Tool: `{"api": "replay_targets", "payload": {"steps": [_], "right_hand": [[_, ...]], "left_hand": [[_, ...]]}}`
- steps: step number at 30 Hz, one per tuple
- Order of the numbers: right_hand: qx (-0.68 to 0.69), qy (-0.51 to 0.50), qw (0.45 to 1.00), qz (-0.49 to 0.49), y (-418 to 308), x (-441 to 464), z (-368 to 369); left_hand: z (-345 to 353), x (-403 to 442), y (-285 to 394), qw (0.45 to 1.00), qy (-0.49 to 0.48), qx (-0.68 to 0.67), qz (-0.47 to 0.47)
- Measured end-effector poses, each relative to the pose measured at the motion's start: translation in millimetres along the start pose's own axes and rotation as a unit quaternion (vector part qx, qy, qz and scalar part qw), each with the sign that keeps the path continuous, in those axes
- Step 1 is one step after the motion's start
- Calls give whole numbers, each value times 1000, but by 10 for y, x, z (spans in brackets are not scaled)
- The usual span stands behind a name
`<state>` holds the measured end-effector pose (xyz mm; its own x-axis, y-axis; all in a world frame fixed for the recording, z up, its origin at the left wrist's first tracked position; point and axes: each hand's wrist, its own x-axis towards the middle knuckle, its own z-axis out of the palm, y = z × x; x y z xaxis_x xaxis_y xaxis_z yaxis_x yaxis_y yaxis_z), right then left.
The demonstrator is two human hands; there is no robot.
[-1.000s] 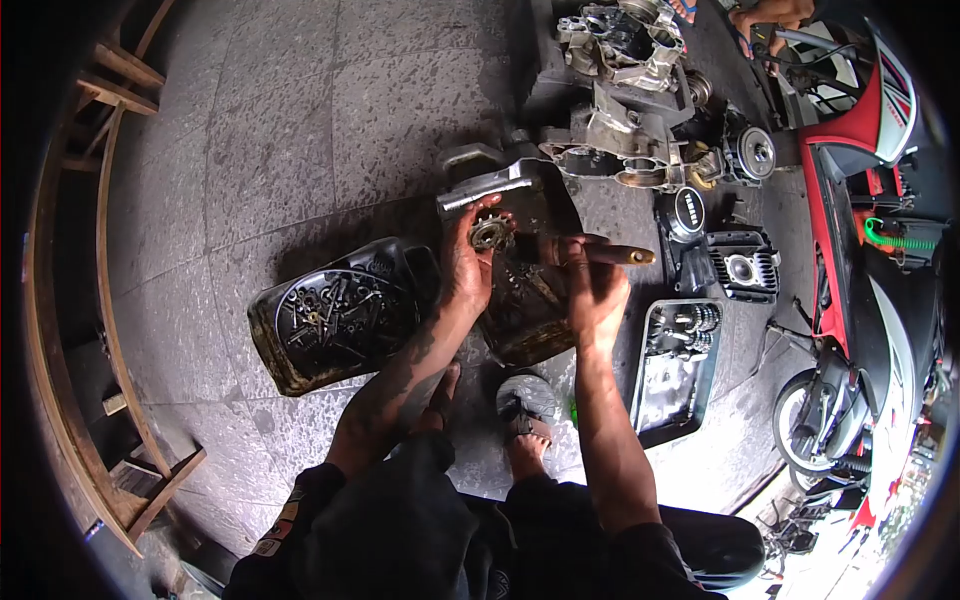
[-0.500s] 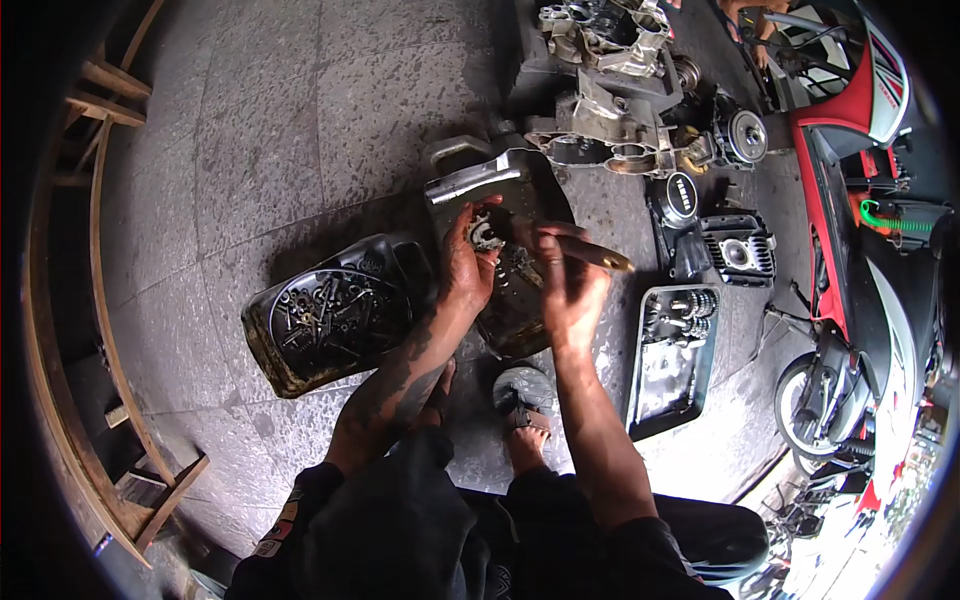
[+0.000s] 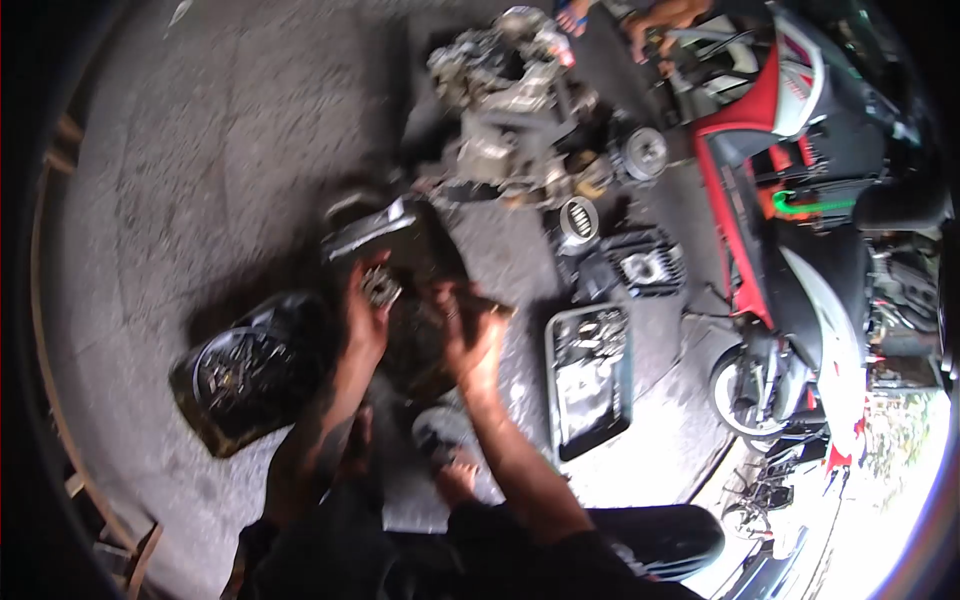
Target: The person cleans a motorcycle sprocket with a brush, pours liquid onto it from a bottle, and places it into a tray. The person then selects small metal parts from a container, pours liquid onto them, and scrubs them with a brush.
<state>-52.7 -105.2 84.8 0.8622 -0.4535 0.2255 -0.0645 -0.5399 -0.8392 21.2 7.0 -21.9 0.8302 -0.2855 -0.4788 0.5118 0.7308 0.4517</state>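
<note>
My left hand (image 3: pixel 363 318) is closed around a small round metal engine part (image 3: pixel 381 287), with its toothed or notched face showing. In my right hand (image 3: pixel 474 345) is a brown-handled brush (image 3: pixel 492 306), its handle pointing right; its working end is blurred and dark. Both hands are above a dark metal pan (image 3: pixel 372 230) on the floor, with a gap between the part and my right fingers. Shadow and blur hide most of what lies in the pan.
On the left, a black container (image 3: pixel 215 440) holds a round bowl of bolts and small parts. To the right are a metal tray (image 3: pixel 554 410) with gears, a finned cylinder (image 3: pixel 645 268) and engine cases (image 3: pixel 505 150). A red-and-white motorcycle (image 3: pixel 728 225) stands beyond; another person's hand (image 3: pixel 640 40) is near the top.
The whole view has shifted, so the hands and pan appear farther left and lower. Both hands keep their holds; the metal part's face is turned more toward me.
</note>
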Motion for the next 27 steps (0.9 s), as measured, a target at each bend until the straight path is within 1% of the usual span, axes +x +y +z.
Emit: {"api": "replay_targets", "payload": {"steps": [1,2,4,5,6,7,8,9,10,11,12,13,14,15,16,17,18,19,20,21,22,23,24,25,26,27], "right_hand": [[1,-4,1000,13,-150,47,-11],[5,-8,999,31,-310,64,2],[-66,-36,996,-38,-285,-21,87],[8,-71,997,-11,-285,-82,134],[32,-75,997,-4,-334,-142,145],[-1,-53,998,-17,-301,-171,130],[-31,-35,999,-27,-235,-209,83],[-93,-40,994,27,-188,-191,48],[-64,-18,997,34,-158,-135,38],[-69,16,997,24,9,-117,88],[-69,13,996,61,7,-55,99],[-75,2,994,79,-116,20,116],[-33,7,999,1,-103,63,170],[6,-21,1000,17,-192,58,204],[44,-47,997,30,-266,39,225],[37,-58,997,16,-238,-25,221],[30,-68,997,0,-218,-72,200],[8,-78,995,60,-207,-84,148],[-29,-57,997,47,-106,-38,168],[-71,-64,990,106,-31,-9,136],[-115,-67,978,162,-115,81,120],[-115,-65,977,169,-91,99,154],[-40,-38,993,103,-79,124,201],[34,-10,999,34,-81,119,234],[91,-40,995,32,-91,56,266],[52,-67,996,38,-155,-5,242]], "left_hand": [[49,-59,-8,1000,-11,-6,9],[14,-20,-67,1000,13,-26,-11],[120,-76,24,996,-66,-25,-53],[173,-12,34,996,-72,-26,-47],[220,-13,56,993,-89,-52,-52],[206,-51,93,991,-98,-76,-57],[202,-71,94,994,-70,-60,-51],[207,-75,69,994,-82,-65,-42],[154,-67,8,993,-91,-67,-36],[111,-53,-67,997,-23,-55,-46],[68,-53,-132,997,45,-42,-56],[101,-99,-134,997,24,-43,-61],[153,-125,-118,997,0,-46,-65],[178,-156,-69,997,16,-39,-64],[195,-173,-15,996,-9,-50,-68],[193,-166,27,995,-35,-62,-73],[135,-121,37,996,-25,-56,-72],[64,-78,32,995,-45,-56,-66],[60,-99,52,994,-65,-55,-62],[67,-145,40,997,-35,-19,-68],[138,-192,37,997,-31,-15,-74],[231,-228,30,998,11,-17,-59],[276,-230,19,998,51,-21,-41],[278,-222,16,997,43,-23,-56],[230,-189,1,997,44,-24,-58],[202,-172,29,996,-15,-43,-77]]}}
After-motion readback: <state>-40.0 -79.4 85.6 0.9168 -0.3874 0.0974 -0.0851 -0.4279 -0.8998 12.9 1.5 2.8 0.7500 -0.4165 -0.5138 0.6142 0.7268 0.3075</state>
